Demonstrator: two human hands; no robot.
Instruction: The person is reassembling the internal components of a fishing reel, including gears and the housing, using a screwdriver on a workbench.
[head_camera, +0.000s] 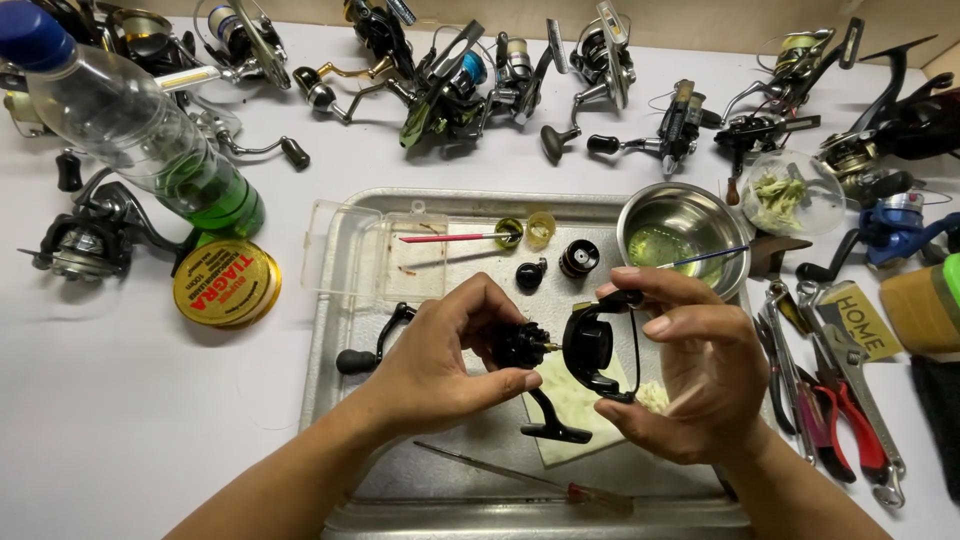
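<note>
A black spinning reel body (528, 352) is held in the left hand (440, 350), pinched between thumb and fingers so that its brass shaft points right, toward the other part; its foot hangs down and near, just above a pale cloth (570, 400). The black rotor with its bail arm (592, 345) is held in the right hand (690, 375), the index finger curled over the top and the thumb underneath, so that its open centre faces the shaft. The two parts are kept close together at the same height, seemingly so that shaft and rotor bore line up. Whether they touch cannot be told.

Both are held over a metal tray (330, 330), where small pieces would be caught if dropped. In the tray are seen a black reel handle (375, 345) to the left, a spool (579, 258) and a black knob (530, 275) farther off, a clear plastic box (365, 250), a red-handled brush (450, 238) laid across two small yellowish caps, and a screwdriver (520, 478) near the front edge. A steel bowl (680, 235) with a thin brush resting in it stands at the far right corner.

On the white surface (120, 420), pliers and wrenches (835, 400) lie to the right within reach, a round yellow tin (225, 283) and a clear bottle with green liquid (130, 130) to the left, and many other fishing reels (480, 75) along the far edge.
</note>
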